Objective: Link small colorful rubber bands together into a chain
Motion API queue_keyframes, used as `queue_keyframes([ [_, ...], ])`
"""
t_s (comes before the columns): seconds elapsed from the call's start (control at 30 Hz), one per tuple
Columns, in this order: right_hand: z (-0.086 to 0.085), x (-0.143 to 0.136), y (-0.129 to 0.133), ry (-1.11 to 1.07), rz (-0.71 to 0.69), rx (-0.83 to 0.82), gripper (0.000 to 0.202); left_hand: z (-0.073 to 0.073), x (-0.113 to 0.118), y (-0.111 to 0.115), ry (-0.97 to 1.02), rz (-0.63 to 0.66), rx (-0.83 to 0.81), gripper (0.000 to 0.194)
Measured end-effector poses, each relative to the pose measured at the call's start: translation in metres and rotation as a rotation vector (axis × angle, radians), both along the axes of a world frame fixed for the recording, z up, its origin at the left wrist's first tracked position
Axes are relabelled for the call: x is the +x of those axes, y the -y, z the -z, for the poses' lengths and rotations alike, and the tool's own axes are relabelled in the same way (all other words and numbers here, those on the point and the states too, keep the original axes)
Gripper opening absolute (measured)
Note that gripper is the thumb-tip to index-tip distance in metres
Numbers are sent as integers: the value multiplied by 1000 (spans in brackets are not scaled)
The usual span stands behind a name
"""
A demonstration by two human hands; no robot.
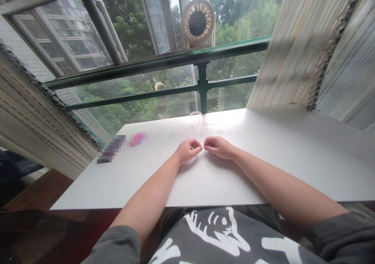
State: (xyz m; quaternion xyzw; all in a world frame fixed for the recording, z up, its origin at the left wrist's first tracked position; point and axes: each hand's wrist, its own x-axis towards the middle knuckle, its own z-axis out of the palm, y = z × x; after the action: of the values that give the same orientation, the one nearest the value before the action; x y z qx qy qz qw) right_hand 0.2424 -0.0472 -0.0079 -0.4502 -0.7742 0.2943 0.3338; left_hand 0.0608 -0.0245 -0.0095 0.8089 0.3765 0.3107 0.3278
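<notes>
Above the white table (140,178), my left hand (187,151) and my right hand (220,148) meet almost fingertip to fingertip, both pinched. Something tiny and pale seems to span the narrow gap between them, too small to name. A thin whitish curve shows inside the left hand's curled fingers. Just beyond the hands lie several small pinkish loops, among them a pink one (201,134) and a brownish-pink one (220,132). Farther left sits a loose pile of tiny pink, orange, blue and purple pieces (138,138).
A clear round container (196,118) stands at the table's back edge, beside a clear round lid-like piece (209,120). A blurred dark object (111,148) lies at the left edge. Behind are a green railing (202,82), a round white fan (198,22) and curtains (295,49).
</notes>
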Motion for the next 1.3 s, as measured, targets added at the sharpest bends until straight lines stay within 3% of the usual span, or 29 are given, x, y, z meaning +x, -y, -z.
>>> queue_keyframes([
  [1.3, 0, -2, 2, 16, 11, -7, 12, -2, -5, 4, -67, -52, 14, 23],
])
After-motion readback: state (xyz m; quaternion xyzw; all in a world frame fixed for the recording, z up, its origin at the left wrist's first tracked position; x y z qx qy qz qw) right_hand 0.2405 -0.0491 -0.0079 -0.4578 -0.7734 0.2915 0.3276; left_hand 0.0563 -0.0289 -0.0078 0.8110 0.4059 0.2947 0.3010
